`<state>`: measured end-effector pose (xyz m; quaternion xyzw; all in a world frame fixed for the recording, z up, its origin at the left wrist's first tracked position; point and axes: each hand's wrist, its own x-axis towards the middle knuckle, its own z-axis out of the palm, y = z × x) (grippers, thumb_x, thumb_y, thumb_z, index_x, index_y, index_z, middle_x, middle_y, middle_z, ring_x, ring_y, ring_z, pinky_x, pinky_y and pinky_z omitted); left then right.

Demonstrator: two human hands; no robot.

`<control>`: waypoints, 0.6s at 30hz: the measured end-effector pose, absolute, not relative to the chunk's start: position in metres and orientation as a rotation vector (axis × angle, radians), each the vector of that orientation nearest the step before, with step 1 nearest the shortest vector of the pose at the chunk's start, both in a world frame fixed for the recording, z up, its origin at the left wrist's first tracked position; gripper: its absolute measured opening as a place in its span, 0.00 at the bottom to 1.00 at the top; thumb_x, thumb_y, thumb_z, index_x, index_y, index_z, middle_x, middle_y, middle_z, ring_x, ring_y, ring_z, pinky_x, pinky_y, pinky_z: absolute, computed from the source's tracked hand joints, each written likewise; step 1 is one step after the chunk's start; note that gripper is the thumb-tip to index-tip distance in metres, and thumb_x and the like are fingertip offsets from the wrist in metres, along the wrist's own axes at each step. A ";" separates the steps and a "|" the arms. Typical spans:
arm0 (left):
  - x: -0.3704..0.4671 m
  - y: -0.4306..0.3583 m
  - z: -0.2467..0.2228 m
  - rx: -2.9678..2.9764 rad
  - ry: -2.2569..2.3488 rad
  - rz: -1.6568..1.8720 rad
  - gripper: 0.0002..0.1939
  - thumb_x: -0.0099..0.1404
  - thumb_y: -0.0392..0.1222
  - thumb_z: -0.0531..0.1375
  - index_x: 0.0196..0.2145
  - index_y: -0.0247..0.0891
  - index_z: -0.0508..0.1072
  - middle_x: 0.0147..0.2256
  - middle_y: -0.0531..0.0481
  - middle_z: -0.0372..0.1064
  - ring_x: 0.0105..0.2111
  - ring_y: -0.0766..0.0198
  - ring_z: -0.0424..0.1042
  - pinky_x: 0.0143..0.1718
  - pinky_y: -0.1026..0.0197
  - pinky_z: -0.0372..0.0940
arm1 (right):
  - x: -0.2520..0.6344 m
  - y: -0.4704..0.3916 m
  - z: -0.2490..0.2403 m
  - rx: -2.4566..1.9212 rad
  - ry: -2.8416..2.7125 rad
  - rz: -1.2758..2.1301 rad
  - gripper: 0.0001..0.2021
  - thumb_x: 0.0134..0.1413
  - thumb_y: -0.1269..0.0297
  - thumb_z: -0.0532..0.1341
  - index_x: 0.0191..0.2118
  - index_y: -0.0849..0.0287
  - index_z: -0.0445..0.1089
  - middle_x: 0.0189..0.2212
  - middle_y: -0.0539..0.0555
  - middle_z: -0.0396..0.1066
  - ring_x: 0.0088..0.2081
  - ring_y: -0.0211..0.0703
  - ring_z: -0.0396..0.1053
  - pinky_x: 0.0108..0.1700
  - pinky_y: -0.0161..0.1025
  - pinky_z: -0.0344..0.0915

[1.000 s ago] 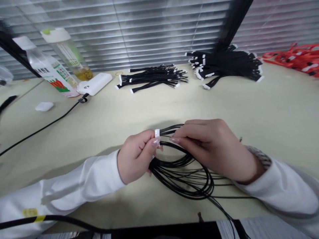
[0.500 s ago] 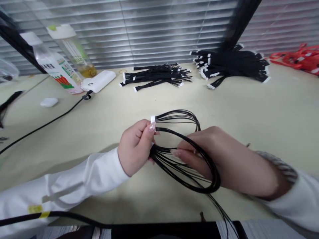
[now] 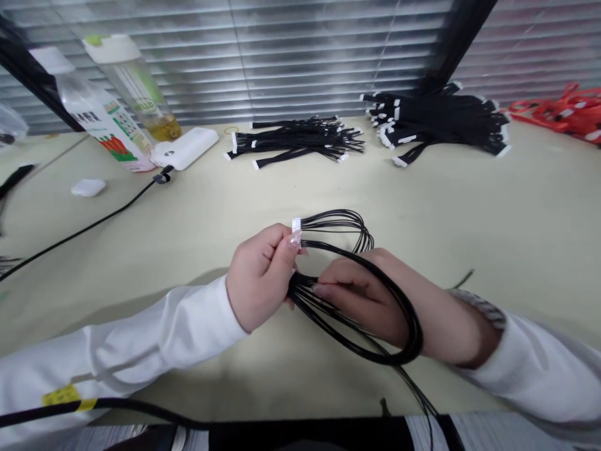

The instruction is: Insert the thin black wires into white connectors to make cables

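My left hand [image 3: 263, 275] is closed round the white connectors [image 3: 296, 227] of a black wire harness [image 3: 347, 254]. Thin wires curve out from the upper connector, and a thicker loop arcs over the right hand. Fingers of my right hand [image 3: 366, 294] pinch some of the lower wires, close to the left hand. Loose wire ends hang down past the table's front edge.
Behind lie two piles of black cables [image 3: 300, 141], [image 3: 436, 122] and red cords [image 3: 563, 113]. Two bottles [image 3: 103, 122], [image 3: 141, 94], a white power bank [image 3: 188, 149] with a black cord and a small white case [image 3: 88, 187] are at the left.
My right hand has moved left along the wires, nearer to my left hand. The upper wires now bunch and cross at their right end.
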<state>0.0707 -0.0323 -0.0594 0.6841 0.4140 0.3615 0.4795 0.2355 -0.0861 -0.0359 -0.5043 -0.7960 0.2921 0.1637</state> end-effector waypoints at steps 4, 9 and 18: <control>0.070 -0.033 -0.060 1.698 1.010 0.888 0.16 0.65 0.49 0.50 0.25 0.37 0.64 0.16 0.59 0.58 0.06 0.74 0.59 0.04 0.73 0.52 | 0.234 -0.086 -0.035 -1.418 -2.308 0.810 0.13 0.59 0.66 0.50 0.30 0.61 0.70 0.23 0.49 0.68 0.25 0.32 0.60 0.28 0.32 0.54; 0.070 -0.032 -0.060 1.743 1.019 0.874 0.16 0.66 0.49 0.49 0.26 0.37 0.65 0.16 0.59 0.59 0.07 0.75 0.58 0.04 0.72 0.51 | 0.232 -0.086 -0.038 -1.401 -2.330 0.727 0.12 0.57 0.68 0.50 0.30 0.61 0.71 0.24 0.49 0.69 0.25 0.31 0.61 0.28 0.31 0.54; 0.071 -0.030 -0.060 1.914 1.073 0.967 0.16 0.66 0.44 0.49 0.23 0.36 0.65 0.17 0.56 0.62 0.12 0.74 0.62 0.12 0.72 0.59 | 0.233 -0.086 -0.037 -1.423 -2.352 0.500 0.10 0.53 0.71 0.52 0.25 0.61 0.67 0.22 0.48 0.66 0.23 0.31 0.58 0.27 0.32 0.51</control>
